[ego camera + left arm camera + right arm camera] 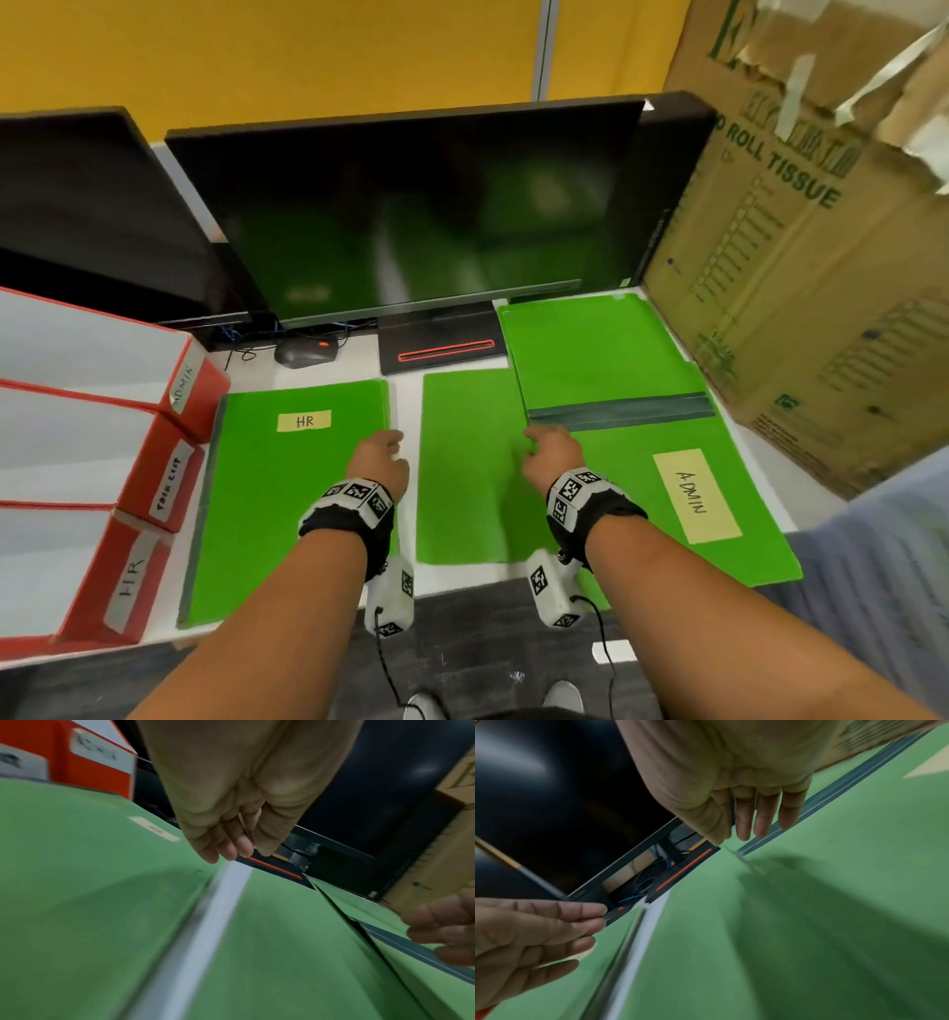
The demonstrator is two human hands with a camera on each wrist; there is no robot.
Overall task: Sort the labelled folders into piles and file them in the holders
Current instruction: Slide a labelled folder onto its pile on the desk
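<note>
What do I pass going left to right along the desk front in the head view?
Red HR holder → HR folder → left hand → unlabelled folder → right hand → ADMIN folder → cardboard box.

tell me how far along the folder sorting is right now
Sorting looks under way: an HR folder and an ADMIN folder lie apart on the desk, with an unlabelled-side folder between them. A stack sits behind, unsorted as far as I can tell. Left hand and right hand hover open, holding nothing. Nothing visibly filed in the red holders yet.
</note>
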